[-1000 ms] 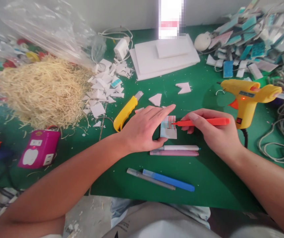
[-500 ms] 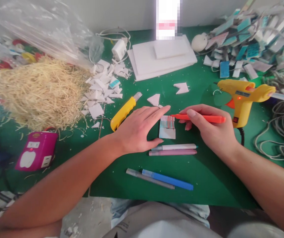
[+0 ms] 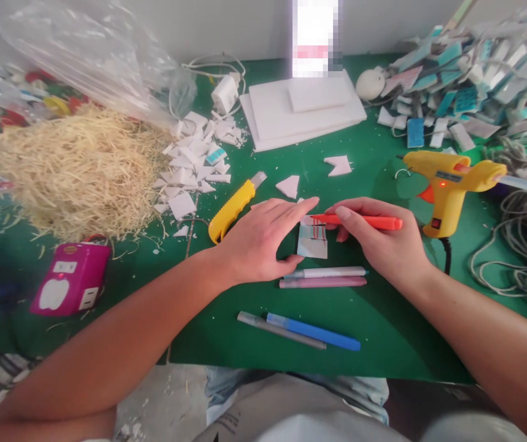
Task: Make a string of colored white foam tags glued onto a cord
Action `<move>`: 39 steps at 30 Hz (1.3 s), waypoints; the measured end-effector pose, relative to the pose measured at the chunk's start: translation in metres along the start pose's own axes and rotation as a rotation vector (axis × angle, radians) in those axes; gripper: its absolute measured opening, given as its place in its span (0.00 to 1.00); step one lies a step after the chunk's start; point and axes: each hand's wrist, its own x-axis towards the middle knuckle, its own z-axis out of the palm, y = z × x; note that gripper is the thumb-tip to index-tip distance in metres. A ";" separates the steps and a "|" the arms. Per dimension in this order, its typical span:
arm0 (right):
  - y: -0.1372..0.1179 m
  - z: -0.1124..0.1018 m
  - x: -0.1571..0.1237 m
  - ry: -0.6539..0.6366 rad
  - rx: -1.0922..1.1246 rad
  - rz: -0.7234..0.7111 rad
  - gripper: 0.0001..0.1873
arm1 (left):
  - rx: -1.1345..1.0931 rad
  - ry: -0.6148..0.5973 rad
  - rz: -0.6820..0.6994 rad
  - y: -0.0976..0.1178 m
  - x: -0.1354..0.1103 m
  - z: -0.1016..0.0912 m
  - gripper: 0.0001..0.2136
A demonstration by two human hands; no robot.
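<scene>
A red-orange marker (image 3: 378, 222) is pinched in my right hand (image 3: 378, 236), its tip pointing left onto the upper part of a small foam piece (image 3: 312, 248). The piece is white and pale blue, with several red lines drawn across its upper half. My left hand (image 3: 261, 242) lies along the left side of this piece, fingers stretched and thumb apart at its lower corner; part of the left edge is hidden. Just below the piece lie a white marker (image 3: 332, 272) and a pink marker (image 3: 325, 282).
Nearer me lie a blue marker (image 3: 314, 331) and a grey marker (image 3: 282, 331). A yellow utility knife (image 3: 233, 212) rests beyond my left hand, its blade out. At right stands a yellow glue gun (image 3: 448, 184), its light lit. White scraps (image 3: 190, 162) and wood shavings (image 3: 79, 172) are piled left.
My right hand and the marker have moved a little left, and the tip now covers the upper middle of the foam piece. My left hand stays beside it. The whole view has shifted slightly.
</scene>
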 end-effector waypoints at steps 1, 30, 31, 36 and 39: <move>0.000 0.000 0.000 -0.001 -0.001 -0.001 0.12 | 0.004 -0.003 -0.005 0.000 0.000 0.000 0.34; -0.002 0.003 -0.001 0.007 0.003 0.026 0.07 | -0.063 -0.059 -0.075 0.002 0.006 -0.001 0.41; -0.002 0.003 -0.001 0.007 0.007 0.026 0.07 | -0.064 -0.061 -0.075 0.002 0.006 -0.001 0.40; -0.001 0.003 -0.002 -0.020 0.008 0.012 0.08 | -0.062 -0.070 -0.076 0.001 0.006 -0.001 0.40; 0.000 0.002 -0.003 -0.042 -0.004 -0.007 0.08 | -0.061 -0.066 -0.067 0.001 0.006 -0.001 0.40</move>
